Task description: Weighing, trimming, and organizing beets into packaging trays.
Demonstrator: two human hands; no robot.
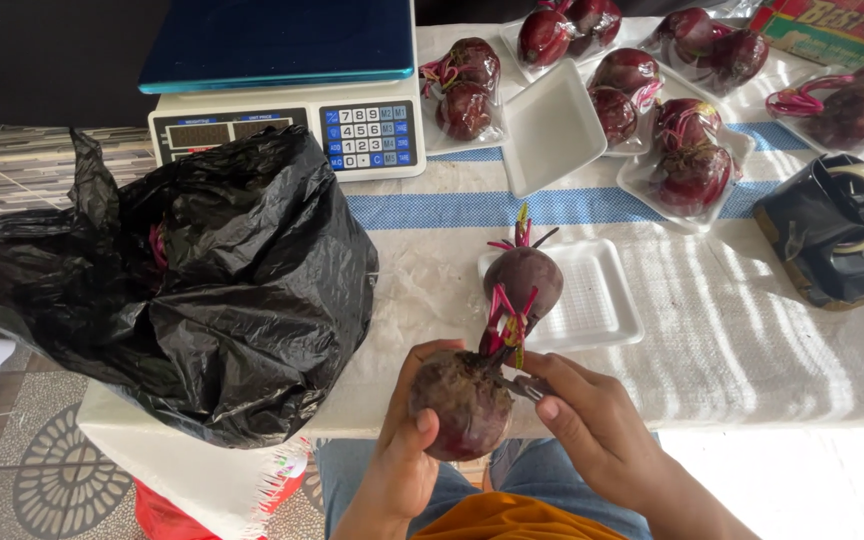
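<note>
Left hand cupped beet beyond table's near edge; right hand pinched small blade at its stems. Beet judged firm, heavy, round; hold by body.

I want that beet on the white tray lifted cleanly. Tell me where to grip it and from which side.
Grip the beet on the tray around its round body, coming from above and the right: its cut stems stick out at the far end, and the hands with the other beet crowd its near side.
</note>
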